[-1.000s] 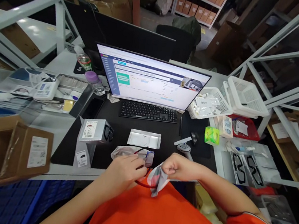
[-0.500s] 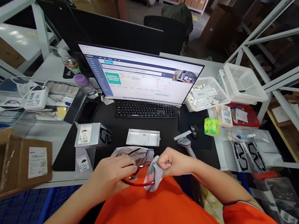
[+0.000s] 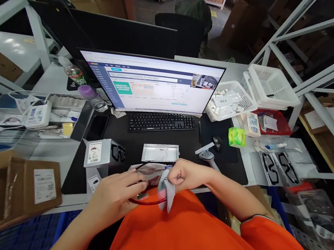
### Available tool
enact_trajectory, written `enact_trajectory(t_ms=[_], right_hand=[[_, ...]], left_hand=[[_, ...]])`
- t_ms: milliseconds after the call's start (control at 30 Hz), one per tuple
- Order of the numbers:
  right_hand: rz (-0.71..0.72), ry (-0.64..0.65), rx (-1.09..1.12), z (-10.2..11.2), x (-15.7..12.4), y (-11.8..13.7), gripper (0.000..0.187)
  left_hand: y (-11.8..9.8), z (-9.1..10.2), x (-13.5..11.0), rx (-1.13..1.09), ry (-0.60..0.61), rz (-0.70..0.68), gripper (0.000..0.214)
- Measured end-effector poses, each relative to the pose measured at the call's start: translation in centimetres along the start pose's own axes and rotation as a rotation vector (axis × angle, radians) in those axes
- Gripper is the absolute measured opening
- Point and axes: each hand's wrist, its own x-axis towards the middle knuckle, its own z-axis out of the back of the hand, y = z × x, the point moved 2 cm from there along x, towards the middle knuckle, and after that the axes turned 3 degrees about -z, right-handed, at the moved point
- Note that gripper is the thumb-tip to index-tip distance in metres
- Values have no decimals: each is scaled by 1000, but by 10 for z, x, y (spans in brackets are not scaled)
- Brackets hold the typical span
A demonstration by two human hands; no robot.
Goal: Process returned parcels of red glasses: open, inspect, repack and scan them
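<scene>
My left hand [image 3: 119, 190] is closed around a pair of red-rimmed glasses [image 3: 149, 202], held low in front of my orange shirt. A thin grey cloth [image 3: 166, 192] with a pink patch is pinched in my right hand [image 3: 179, 175], and it wraps over the right end of the red rim. Beneath the hands lies a clear plastic bag [image 3: 151, 171], partly covered by them. Just beyond sits an open white tray-like box [image 3: 160, 153]. To the left stands a silver carton [image 3: 104, 152] with a glasses picture on its side.
Behind the keyboard [image 3: 162, 123] stands a lit monitor [image 3: 150, 86]. A barcode scanner [image 3: 207, 156] and a mouse [image 3: 216, 143] lie to the right, with white baskets [image 3: 231, 100] farther back. An open cardboard box [image 3: 32, 189] is at the left front, near a purple-capped bottle [image 3: 92, 96].
Both hands, with the glasses and cloth, have shifted slightly left in view. The cloth still wraps the right end of the rim. The camera view has moved a little.
</scene>
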Motion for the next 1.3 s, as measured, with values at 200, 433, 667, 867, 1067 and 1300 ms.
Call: enact_trajectory(t_ms=[200,433,667,867,1067,1300], right_hand=[[36,-60,116,13,-13,-14,47],[-19,-708,216,30,-58,-32,74],[61,-764,39,17,-72,-26,60],[77,-439,-177,-9,-37,7,41],[-117,-344,-246,-39,0,11,41],[-65,-64,60,-19,-14,-9,57]], left_hand=[[-1,3,-4,-57,-22,43,4],[8,6,-18,-114,-131,78,14],[1,4,-9,-85,-109,32,6],[-9,6,4,13,-2,-34,9],[-17,-12,9,147,68,-104,15],[-21,-13,-3,86,47,-49,6]])
